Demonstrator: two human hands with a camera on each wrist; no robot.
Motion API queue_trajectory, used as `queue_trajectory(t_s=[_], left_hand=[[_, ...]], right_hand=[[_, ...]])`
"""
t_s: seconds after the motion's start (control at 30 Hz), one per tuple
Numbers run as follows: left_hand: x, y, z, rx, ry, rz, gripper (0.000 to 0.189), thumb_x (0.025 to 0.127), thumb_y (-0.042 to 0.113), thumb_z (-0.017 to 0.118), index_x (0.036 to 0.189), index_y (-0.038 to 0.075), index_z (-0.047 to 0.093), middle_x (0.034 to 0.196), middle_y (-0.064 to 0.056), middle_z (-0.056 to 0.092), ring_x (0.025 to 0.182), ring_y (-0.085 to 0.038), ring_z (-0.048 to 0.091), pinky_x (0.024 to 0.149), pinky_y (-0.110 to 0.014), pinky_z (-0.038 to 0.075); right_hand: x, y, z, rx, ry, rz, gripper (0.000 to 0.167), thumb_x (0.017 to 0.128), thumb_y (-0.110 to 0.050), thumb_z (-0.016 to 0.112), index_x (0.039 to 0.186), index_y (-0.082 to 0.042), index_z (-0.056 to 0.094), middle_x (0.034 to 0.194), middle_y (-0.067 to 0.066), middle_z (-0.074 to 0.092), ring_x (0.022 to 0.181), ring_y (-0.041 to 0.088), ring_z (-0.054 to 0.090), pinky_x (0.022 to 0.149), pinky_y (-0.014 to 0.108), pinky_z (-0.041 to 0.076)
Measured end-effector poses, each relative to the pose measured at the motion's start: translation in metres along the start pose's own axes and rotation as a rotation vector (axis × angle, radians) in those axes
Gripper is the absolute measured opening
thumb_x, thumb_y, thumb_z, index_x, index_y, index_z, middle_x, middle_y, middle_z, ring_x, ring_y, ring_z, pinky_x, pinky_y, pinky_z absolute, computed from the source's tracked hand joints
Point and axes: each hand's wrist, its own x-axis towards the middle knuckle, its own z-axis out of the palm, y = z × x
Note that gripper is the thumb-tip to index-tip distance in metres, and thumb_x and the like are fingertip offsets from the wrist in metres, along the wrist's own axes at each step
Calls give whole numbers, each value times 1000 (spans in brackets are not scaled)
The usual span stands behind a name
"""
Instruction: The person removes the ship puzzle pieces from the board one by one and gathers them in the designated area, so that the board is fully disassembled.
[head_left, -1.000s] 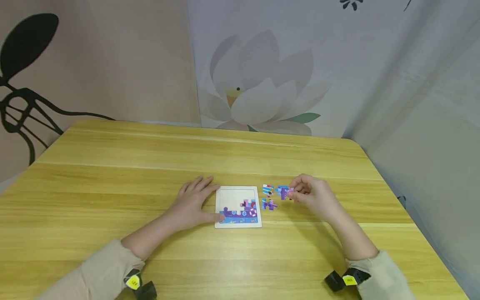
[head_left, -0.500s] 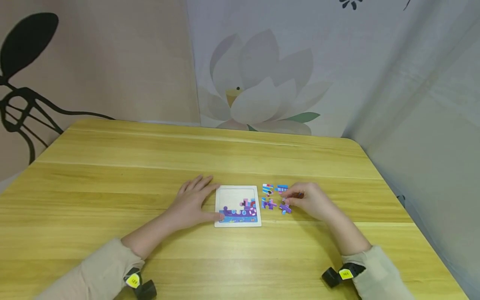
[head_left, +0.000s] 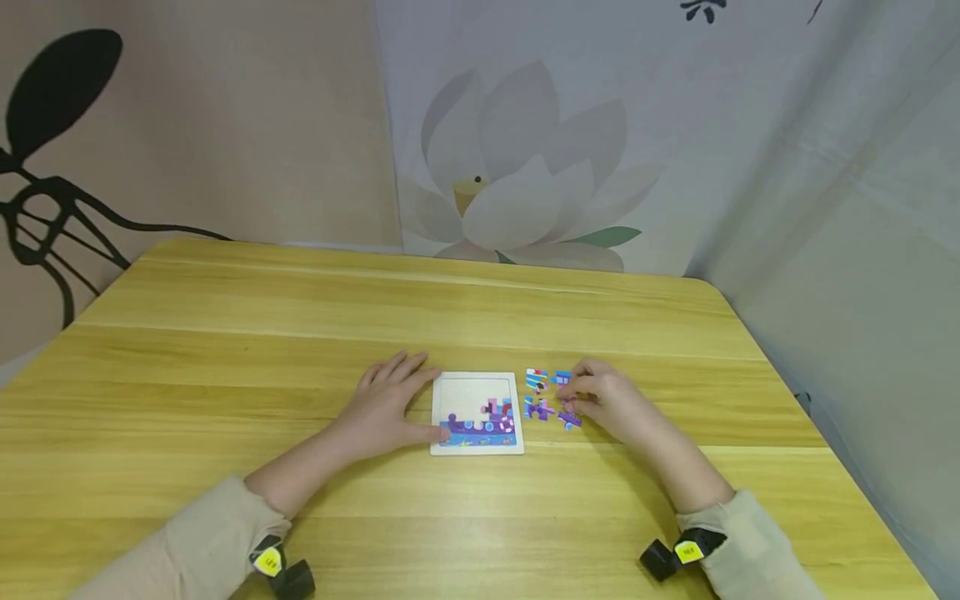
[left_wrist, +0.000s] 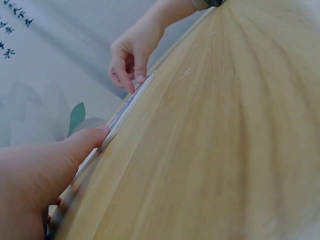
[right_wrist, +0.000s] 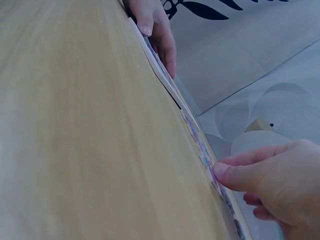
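A square white-framed puzzle board (head_left: 472,387) lies on the table, its lower strip and right side filled with blue, purple and pink pieces. My left hand (head_left: 375,412) is spread flat at its left edge, the thumb resting on the lower left corner and the fingers on the wood. To the right of the board, my right hand (head_left: 618,404) pinches a small purple-pink puzzle piece between thumb and index finger, mostly covered by the fingertips. Loose puzzle pieces lie around it: a striped one (head_left: 536,381), a blue one (head_left: 562,378), and purple ones (head_left: 538,409) nearer me.
The wooden table (head_left: 300,300) reaches back to a curtain (head_left: 525,125) printed with a lotus. Another pale cloth hangs along the right side. A black camera (head_left: 291,579) is strapped at the left wrist, and another camera (head_left: 660,560) at the right.
My right hand has moved left and slightly toward me, from beside the blue piece to between the loose pieces. A purple piece now shows below its fingers. The left hand stays put.
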Motion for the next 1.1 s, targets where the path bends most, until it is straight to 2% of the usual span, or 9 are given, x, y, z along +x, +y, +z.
queue_trajectory(t_s=[0.17, 0.33, 0.47, 0.57, 0.8, 1.1], left_hand=[[0, 0, 0, -4, -1, -2, 93, 75, 64, 69, 145, 10, 42, 154, -17, 24, 141, -41, 11, 109, -62, 4], [0, 0, 1, -4, -2, -1, 93, 75, 64, 69, 145, 10, 42, 154, -16, 24, 141, -41, 11, 109, -62, 4], [0, 0, 2, -1, -1, -2, 92, 75, 64, 69, 145, 10, 43, 154, -16, 24, 141, -41, 11, 109, -62, 4], [1, 0, 1, 0, 2, -1, 92, 75, 63, 69, 144, 10, 43, 154, -17, 25, 141, -41, 12, 108, -62, 5], [0, 1, 0, -7, 9, 2, 91, 75, 62, 70, 144, 9, 44, 153, -18, 26, 141, -42, 13, 108, -63, 6], [1, -1, 2, 3, 6, 5, 92, 75, 65, 68, 144, 10, 43, 154, -17, 26, 141, -41, 12, 108, -63, 6]], right_hand=[[0, 1, 1, -19, 16, 5, 14, 79, 2, 75, 92, -4, 75, 91, 2, 62, 80, 16, 58, 67, 28, 51], [1, -1, 1, 15, 51, 18, 12, 80, -1, 75, 92, -5, 75, 90, 0, 64, 77, 12, 59, 66, 26, 51], [4, -10, 0, 59, 113, 20, 13, 81, -1, 74, 94, -3, 74, 90, 1, 66, 74, 11, 58, 63, 25, 51], [8, -21, 2, 81, 130, 34, 14, 80, -4, 75, 95, -3, 74, 91, 2, 67, 73, 11, 57, 61, 24, 50], [16, -46, 13, 159, 74, 132, 25, 81, -12, 77, 104, -4, 73, 96, 2, 66, 72, 12, 52, 59, 25, 48], [26, -65, 26, 96, -22, 212, 30, 83, -16, 76, 110, -7, 71, 87, -1, 57, 68, 13, 45, 57, 26, 42]])
